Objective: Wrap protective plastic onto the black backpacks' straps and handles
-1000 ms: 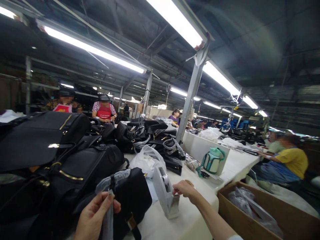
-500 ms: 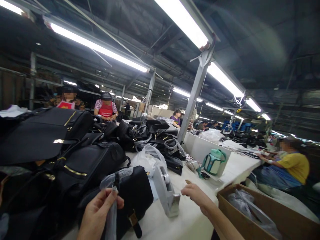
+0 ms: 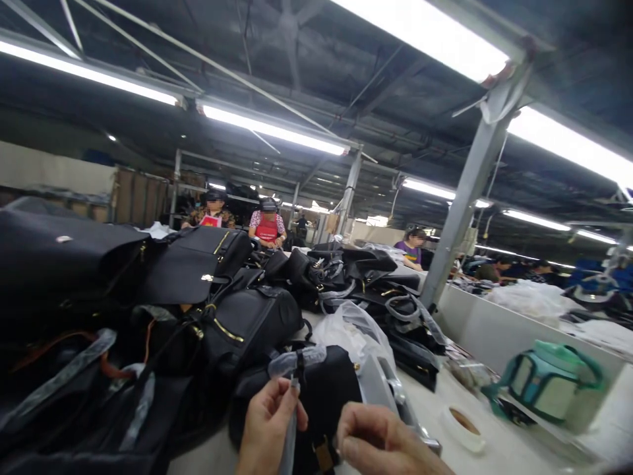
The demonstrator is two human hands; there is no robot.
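Observation:
My left hand point(image 3: 270, 422) pinches a strap wrapped in clear plastic point(image 3: 289, 439) between thumb and fingers. The strap lies at the front of a black handbag point(image 3: 336, 379), whose handle point(image 3: 311, 357) also has plastic around it. My right hand point(image 3: 378, 439) is beside the bag's right side, fingers curled with the tips together; whatever they hold, if anything, is too small to make out. Just behind that hand stands a grey tape dispenser point(image 3: 383, 386), partly hidden by it. A roll of tape point(image 3: 463, 429) lies on the white table to the right.
Black bags point(image 3: 198, 264) are heaped at the left and back. Behind the dispenser is a clear plastic bag point(image 3: 353, 330). A green and white bag point(image 3: 544, 381) stands by a low partition point(image 3: 469, 316). A metal post point(image 3: 462, 198) rises behind. Several people sit farther back.
My right hand has moved left from beyond the dispenser to the handbag, and its fingers have curled. The left hand keeps its pinch on the strap. The view has turned left.

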